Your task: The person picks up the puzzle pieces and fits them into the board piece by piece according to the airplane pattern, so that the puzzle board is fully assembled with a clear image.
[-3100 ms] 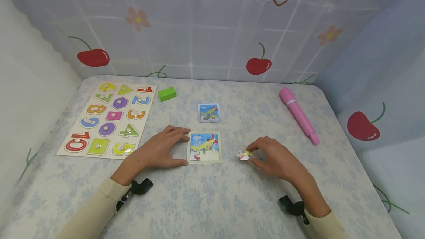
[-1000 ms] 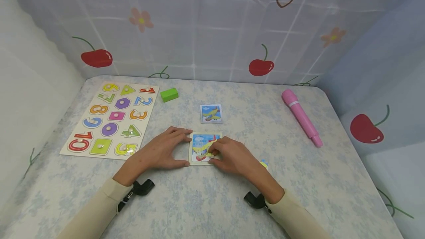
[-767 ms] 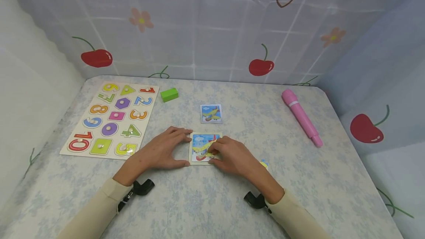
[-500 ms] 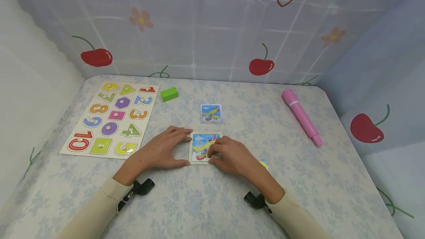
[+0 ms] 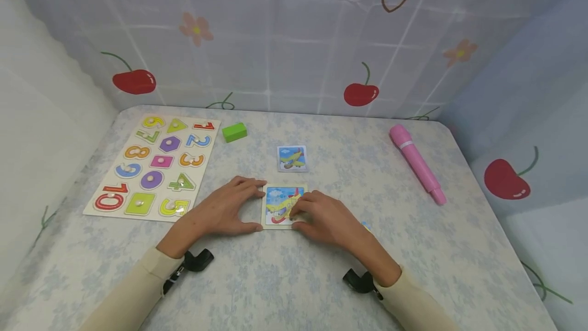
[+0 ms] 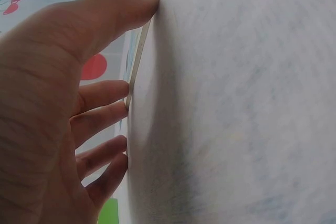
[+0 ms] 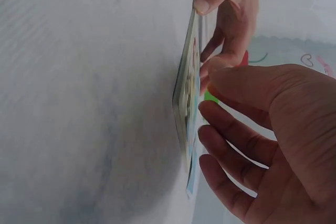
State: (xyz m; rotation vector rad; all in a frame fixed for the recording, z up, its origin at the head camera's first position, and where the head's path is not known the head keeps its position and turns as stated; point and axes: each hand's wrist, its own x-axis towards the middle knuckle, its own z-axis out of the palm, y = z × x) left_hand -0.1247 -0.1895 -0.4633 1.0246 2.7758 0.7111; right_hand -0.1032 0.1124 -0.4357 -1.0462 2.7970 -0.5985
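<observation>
A small square airplane jigsaw puzzle (image 5: 279, 203) in a pale frame lies flat on the table in front of me. My left hand (image 5: 221, 209) rests at its left edge, thumb at the near corner and fingertips at the far one. Over its lower right part hovers my right hand (image 5: 328, 220), fingers loosely bent and fingertips at the puzzle, hiding that corner. In the right wrist view nothing shows between the right thumb (image 7: 231, 80) and fingers. A loose puzzle piece (image 5: 366, 226) peeks out beyond the right wrist, mostly hidden.
A picture card (image 5: 292, 159) of the same airplane lies behind the puzzle. At the left is a number-and-shape peg board (image 5: 161, 172), with a green block (image 5: 234, 132) beside it. A pink toy microphone (image 5: 415, 162) lies at the right. Printed curtains enclose the table.
My right hand carried a piece from the right onto the puzzle's lower right part, then worked there. Just now it has drawn slightly right. The left hand stays at the edge.
</observation>
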